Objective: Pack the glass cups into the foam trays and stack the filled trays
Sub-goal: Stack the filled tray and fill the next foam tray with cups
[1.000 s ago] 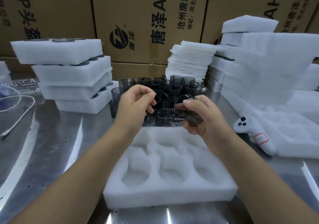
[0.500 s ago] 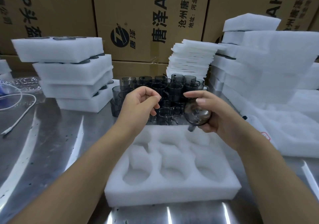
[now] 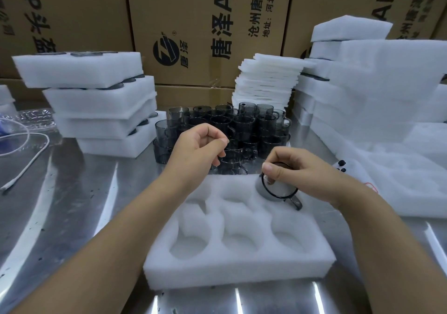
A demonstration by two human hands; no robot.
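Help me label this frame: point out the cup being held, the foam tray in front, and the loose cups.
held cup (image 3: 278, 190): head view, middle of its open mouth.
foam tray (image 3: 237, 270): head view, front wall.
loose cups (image 3: 242, 122): head view, a cup near the cluster's middle.

Tray (image 3: 238, 265): plain white foam.
Cups (image 3: 242, 122): smoky grey, see-through.
Cup (image 3: 278, 188) on the tray: same grey, rim reads black.
Filled stack (image 3: 96, 101): white, dark cup rims showing between layers.
Sheets (image 3: 266, 81): white.
Bench (image 3: 72, 205): brushed silver steel, white light streaks, small dark specks.
Boxes (image 3: 193, 18): brown card, black print, round black logo.
Cable (image 3: 26, 159): white.
Controller (image 3: 353, 168): white, black buttons, red-edged label.
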